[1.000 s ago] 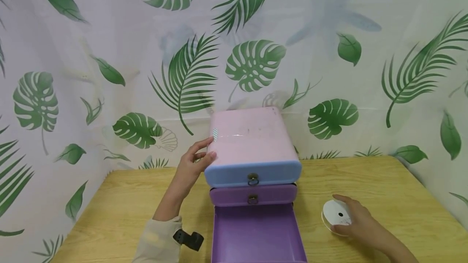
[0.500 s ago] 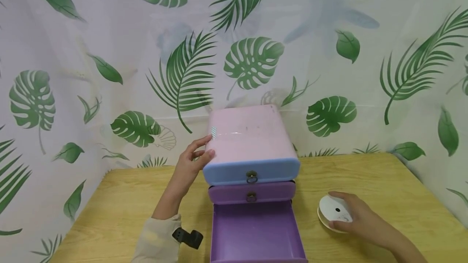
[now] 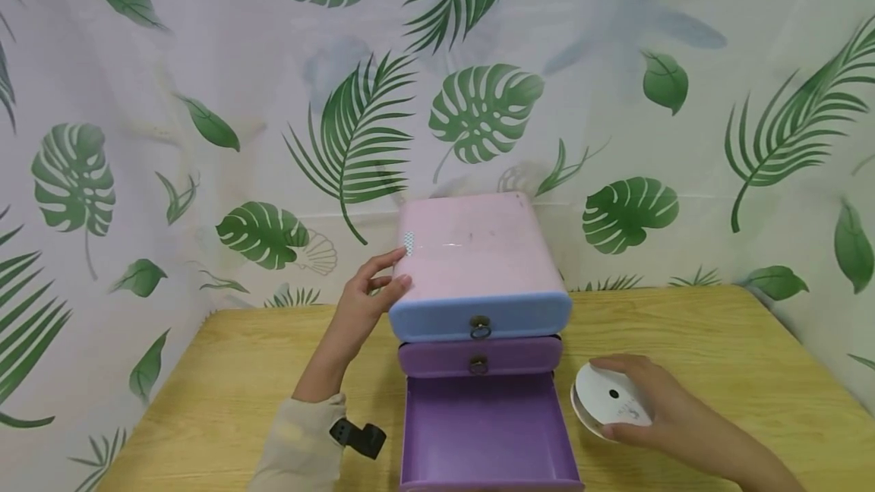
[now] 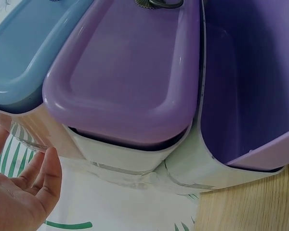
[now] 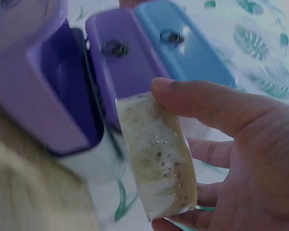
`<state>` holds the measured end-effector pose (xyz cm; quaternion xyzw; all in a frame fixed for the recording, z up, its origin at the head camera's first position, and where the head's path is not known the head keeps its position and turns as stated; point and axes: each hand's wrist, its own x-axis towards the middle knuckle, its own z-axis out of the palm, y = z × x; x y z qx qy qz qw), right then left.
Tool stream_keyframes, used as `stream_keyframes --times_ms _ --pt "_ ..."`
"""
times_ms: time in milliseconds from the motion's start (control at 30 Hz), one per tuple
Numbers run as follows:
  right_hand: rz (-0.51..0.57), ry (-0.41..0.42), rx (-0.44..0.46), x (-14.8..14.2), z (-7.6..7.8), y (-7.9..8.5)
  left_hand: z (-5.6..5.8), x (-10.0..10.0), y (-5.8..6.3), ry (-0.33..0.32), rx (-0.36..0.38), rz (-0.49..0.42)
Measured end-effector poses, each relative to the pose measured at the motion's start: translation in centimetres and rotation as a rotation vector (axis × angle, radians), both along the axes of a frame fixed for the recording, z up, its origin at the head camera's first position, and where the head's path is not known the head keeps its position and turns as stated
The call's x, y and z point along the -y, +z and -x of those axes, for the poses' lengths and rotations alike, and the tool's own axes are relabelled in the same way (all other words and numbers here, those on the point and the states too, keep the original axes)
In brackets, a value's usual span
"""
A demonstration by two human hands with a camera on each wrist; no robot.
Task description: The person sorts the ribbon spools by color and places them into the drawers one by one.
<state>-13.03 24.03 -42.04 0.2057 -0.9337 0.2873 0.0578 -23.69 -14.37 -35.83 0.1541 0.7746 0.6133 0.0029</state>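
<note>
A small chest with a pink top [image 3: 472,257] stands on the table, its blue top drawer [image 3: 431,319] and purple middle drawer [image 3: 437,357] pushed in. The purple bottom drawer [image 3: 487,431] is pulled out, with its bare floor showing. My left hand [image 3: 357,311] rests its fingertips on the upper left side of the chest, fingers relaxed. To the right of the pulled-out drawer, my right hand [image 3: 666,410] grips a white-sided ribbon spool [image 3: 601,397] between thumb and fingers. Sheer ribbon with small stars shows on the spool [image 5: 156,159] in the right wrist view.
The chest stands on a wood-grain table [image 3: 683,325]. Behind it hangs a white leaf-print cloth [image 3: 492,29]. A black strap [image 3: 358,437] is on the left wrist, over the sleeve's cuff [image 3: 301,439].
My right hand has carried the ribbon spool leftward, nearer the pulled-out bottom drawer. The left hand stays at the chest's side. The head view has shifted slightly.
</note>
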Motion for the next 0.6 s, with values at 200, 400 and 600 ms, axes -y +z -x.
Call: stream_keyframes --times_ms 200,400,600 --pt "0.031 0.11 0.068 2.3 0.1 1.0 -0.1 0.0 0.1 0.002 0.001 0.0" --pt "0.033 0.235 0.03 4.2 0.8 0.5 -0.1 0.0 0.1 0.01 0.009 0.002" --pt "0.022 0.316 -0.081 6.0 1.3 -1.0 -0.2 0.0 0.1 0.007 0.01 0.005"
